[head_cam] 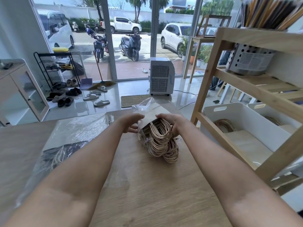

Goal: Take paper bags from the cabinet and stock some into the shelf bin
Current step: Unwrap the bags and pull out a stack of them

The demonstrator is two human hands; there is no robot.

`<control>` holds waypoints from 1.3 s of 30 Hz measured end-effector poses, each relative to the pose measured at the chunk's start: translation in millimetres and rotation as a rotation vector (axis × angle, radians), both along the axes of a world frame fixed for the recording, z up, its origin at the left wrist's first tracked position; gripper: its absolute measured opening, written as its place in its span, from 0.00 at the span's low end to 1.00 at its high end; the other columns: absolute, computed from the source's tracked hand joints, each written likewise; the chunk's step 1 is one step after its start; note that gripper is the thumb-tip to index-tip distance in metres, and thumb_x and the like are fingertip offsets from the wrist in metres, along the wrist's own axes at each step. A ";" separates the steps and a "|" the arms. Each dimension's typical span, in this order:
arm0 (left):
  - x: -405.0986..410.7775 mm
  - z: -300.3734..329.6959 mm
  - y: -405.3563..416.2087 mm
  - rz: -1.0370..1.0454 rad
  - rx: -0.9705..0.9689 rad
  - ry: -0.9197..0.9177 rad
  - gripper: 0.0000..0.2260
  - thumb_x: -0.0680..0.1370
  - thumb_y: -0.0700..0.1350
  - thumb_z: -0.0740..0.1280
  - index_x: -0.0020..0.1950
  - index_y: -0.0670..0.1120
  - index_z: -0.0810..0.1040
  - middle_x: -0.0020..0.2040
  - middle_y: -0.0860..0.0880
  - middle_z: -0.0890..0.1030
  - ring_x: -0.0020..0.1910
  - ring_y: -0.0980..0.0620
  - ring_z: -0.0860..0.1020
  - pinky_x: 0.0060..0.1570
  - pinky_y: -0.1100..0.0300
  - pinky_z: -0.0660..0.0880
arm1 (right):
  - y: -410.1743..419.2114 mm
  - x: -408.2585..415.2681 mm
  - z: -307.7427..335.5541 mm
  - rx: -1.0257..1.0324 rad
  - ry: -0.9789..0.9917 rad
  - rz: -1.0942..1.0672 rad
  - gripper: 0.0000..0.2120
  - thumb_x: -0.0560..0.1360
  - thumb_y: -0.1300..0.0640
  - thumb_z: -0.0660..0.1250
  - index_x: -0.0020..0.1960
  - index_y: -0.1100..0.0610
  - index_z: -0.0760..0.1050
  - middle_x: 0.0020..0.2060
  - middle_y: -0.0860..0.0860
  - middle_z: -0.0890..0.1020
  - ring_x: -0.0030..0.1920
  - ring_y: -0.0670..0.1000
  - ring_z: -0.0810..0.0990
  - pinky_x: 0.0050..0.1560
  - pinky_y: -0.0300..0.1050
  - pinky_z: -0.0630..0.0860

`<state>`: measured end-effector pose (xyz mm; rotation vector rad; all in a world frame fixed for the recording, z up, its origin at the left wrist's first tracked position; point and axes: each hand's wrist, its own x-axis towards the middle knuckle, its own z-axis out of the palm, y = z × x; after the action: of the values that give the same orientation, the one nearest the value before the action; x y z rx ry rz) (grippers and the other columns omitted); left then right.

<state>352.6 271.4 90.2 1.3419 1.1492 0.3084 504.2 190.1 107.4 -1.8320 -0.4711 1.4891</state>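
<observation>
Paper bags point(157, 135), bundled in plastic wrap with handles toward the camera, lie on the table point(147, 185); left hand point(131, 122) and right hand point(172, 122) clasp the bundle's sides.

Two bare forearms fill the lower part of the view, with no sleeve, watch or band on either. The left hand point(131, 122) and right hand point(172, 122) wear no gloves, and no rings show on the visible fingers point(132, 128). Both arms look broad near the camera and narrow toward the wrists.
</observation>
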 end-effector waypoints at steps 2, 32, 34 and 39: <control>-1.4 1.0 -0.9 -0.002 -0.004 -0.010 0.22 0.81 0.47 0.62 0.73 0.42 0.66 0.67 0.41 0.71 0.43 0.50 0.76 0.41 0.59 0.79 | -0.3 0.2 -0.9 -0.017 -0.022 0.033 0.19 0.71 0.45 0.71 0.46 0.60 0.73 0.39 0.58 0.80 0.39 0.57 0.78 0.54 0.54 0.76; 18.0 41.9 -48.7 0.190 0.586 0.398 0.40 0.72 0.59 0.70 0.76 0.44 0.57 0.73 0.37 0.60 0.72 0.38 0.61 0.67 0.47 0.66 | -107.6 32.1 13.4 0.409 -0.230 -0.051 0.11 0.69 0.56 0.75 0.46 0.58 0.75 0.30 0.53 0.76 0.17 0.43 0.70 0.18 0.33 0.65; 25.7 57.7 -64.6 0.082 0.755 0.391 0.43 0.69 0.58 0.74 0.76 0.47 0.56 0.72 0.38 0.61 0.71 0.39 0.62 0.68 0.47 0.66 | -133.7 45.1 19.0 0.457 -0.312 0.018 0.20 0.68 0.56 0.76 0.57 0.57 0.73 0.34 0.53 0.78 0.19 0.43 0.73 0.19 0.34 0.67; 56.9 79.9 -107.5 -0.376 0.916 0.404 0.56 0.64 0.46 0.81 0.80 0.55 0.46 0.78 0.41 0.56 0.76 0.39 0.55 0.75 0.43 0.57 | -201.0 80.3 26.6 0.394 -0.580 0.149 0.36 0.62 0.52 0.80 0.65 0.52 0.67 0.43 0.54 0.80 0.33 0.47 0.77 0.26 0.38 0.72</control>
<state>409.5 163.9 170.1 2.4777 1.0778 0.3055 584.5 -10.9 134.1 -1.9069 -1.1139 0.8430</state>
